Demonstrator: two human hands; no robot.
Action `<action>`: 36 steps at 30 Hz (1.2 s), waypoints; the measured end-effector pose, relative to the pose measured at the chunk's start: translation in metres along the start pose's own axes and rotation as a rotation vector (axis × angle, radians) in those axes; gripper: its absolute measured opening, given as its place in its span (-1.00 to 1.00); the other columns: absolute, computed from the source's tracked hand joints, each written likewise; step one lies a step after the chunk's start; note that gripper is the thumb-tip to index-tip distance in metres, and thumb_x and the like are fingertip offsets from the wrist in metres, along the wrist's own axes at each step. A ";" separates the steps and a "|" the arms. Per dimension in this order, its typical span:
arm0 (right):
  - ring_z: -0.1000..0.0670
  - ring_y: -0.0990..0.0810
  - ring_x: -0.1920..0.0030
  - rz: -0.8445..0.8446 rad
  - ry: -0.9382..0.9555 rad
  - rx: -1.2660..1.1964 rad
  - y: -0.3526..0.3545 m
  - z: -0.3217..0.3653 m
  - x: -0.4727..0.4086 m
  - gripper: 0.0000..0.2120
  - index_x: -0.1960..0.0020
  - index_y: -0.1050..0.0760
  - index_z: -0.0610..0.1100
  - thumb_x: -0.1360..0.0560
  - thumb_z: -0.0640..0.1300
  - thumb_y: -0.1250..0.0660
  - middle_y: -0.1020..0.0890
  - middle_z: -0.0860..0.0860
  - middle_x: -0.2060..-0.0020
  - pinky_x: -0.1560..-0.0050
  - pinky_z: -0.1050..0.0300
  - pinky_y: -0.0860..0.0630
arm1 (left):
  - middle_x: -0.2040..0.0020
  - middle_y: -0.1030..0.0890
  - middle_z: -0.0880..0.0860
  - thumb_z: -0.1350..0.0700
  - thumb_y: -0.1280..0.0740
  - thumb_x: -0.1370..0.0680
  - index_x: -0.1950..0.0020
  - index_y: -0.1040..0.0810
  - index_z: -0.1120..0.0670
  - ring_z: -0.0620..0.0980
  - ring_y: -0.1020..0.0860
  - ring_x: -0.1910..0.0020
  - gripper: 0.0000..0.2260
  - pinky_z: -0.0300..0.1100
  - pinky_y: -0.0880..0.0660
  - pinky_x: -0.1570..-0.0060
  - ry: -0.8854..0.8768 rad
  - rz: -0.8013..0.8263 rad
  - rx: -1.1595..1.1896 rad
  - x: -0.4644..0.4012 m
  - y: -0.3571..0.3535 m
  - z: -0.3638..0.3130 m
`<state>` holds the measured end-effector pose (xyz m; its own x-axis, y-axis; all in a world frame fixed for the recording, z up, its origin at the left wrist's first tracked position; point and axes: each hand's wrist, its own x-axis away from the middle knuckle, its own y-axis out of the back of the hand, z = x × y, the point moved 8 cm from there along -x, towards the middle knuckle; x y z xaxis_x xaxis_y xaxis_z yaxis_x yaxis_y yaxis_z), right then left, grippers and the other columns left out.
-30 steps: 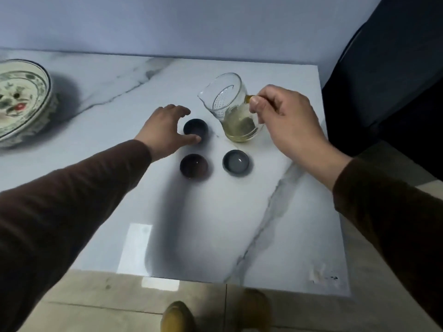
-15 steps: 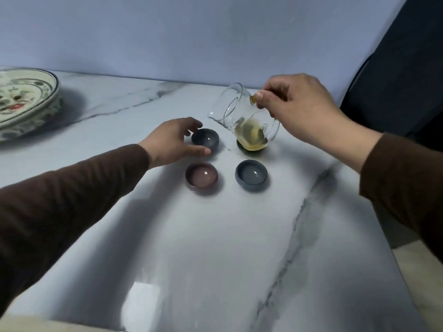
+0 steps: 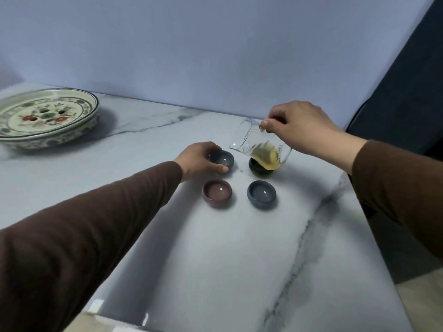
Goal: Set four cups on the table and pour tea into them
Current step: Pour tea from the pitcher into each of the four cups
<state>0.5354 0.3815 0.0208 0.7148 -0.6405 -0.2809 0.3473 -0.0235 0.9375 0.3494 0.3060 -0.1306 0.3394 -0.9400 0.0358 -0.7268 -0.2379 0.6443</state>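
four small cups stand in a square on the marble table [image 3: 167,271]: grey-blue cup [image 3: 223,158], dark cup [image 3: 257,169], pink cup [image 3: 217,192], blue cup [image 3: 261,194]. the left hand [image 3: 199,159] curls around the grey-blue cup. the right hand [image 3: 297,127] pinches one glass pitcher [image 3: 262,149] of tea, tilted above the dark cup. one patterned plate [image 3: 45,116] sits far left. no writing is readable.

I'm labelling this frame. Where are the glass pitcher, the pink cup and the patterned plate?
glass pitcher [image 3: 268,153]: head view, tea-filled lower body.
pink cup [image 3: 217,191]: head view, inner bowl.
patterned plate [image 3: 45,116]: head view, painted centre.

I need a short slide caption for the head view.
Right hand tilts glass pitcher toward cup steadied by left hand.
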 end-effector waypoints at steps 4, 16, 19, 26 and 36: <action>-0.04 -0.48 0.19 0.027 0.017 0.053 -0.002 0.002 -0.002 -0.77 0.15 -0.57 0.04 -0.55 0.12 -0.24 -0.54 0.12 0.32 0.31 0.13 -0.24 | -0.07 -0.63 -0.03 0.00 -0.62 -0.32 -0.26 -0.58 0.03 -0.04 -0.60 -0.05 -0.45 -0.23 -0.47 -0.07 0.015 0.012 0.014 -0.002 0.000 0.001; -0.08 -0.49 0.17 0.096 0.081 0.171 -0.006 0.028 -0.013 -0.77 0.08 -0.58 0.02 -0.58 0.09 -0.22 -0.48 0.13 0.35 0.21 0.10 -0.33 | -0.17 -0.63 0.01 -0.02 -0.60 -0.33 -0.28 -0.58 0.03 0.02 -0.58 -0.17 -0.46 -0.02 -0.48 -0.30 0.038 0.010 -0.009 -0.001 -0.001 0.000; -0.11 -0.52 0.15 0.109 0.114 0.221 -0.004 0.040 -0.018 -0.76 0.05 -0.59 0.01 -0.59 0.09 -0.21 -0.57 0.04 0.25 0.20 0.08 -0.38 | -0.19 -0.62 0.01 -0.02 -0.59 -0.34 -0.29 -0.57 0.02 0.02 -0.57 -0.18 -0.46 -0.05 -0.48 -0.29 0.039 0.005 -0.022 -0.001 0.000 0.000; -0.13 -0.49 0.17 0.128 0.145 0.283 -0.002 0.051 -0.030 -0.76 0.22 -0.48 0.05 -0.58 0.10 -0.22 -0.49 0.06 0.36 0.27 0.10 -0.29 | -0.18 -0.60 0.00 -0.05 -0.58 -0.34 -0.28 -0.57 0.01 0.01 -0.56 -0.14 -0.45 -0.15 -0.48 -0.18 0.039 0.000 -0.056 -0.003 0.000 0.001; -0.12 -0.49 0.17 0.149 0.186 0.299 0.003 0.056 -0.039 -0.77 0.21 -0.48 0.06 -0.57 0.12 -0.24 -0.48 0.09 0.36 0.29 0.10 -0.28 | -0.22 -0.58 0.02 -0.09 -0.58 -0.32 -0.31 -0.56 0.00 0.01 -0.54 -0.18 -0.41 -0.10 -0.48 -0.24 0.062 0.009 -0.081 -0.004 0.000 0.002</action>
<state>0.4744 0.3633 0.0463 0.8514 -0.5045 -0.1438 0.0585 -0.1810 0.9817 0.3464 0.3095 -0.1325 0.3712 -0.9245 0.0870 -0.6801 -0.2069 0.7033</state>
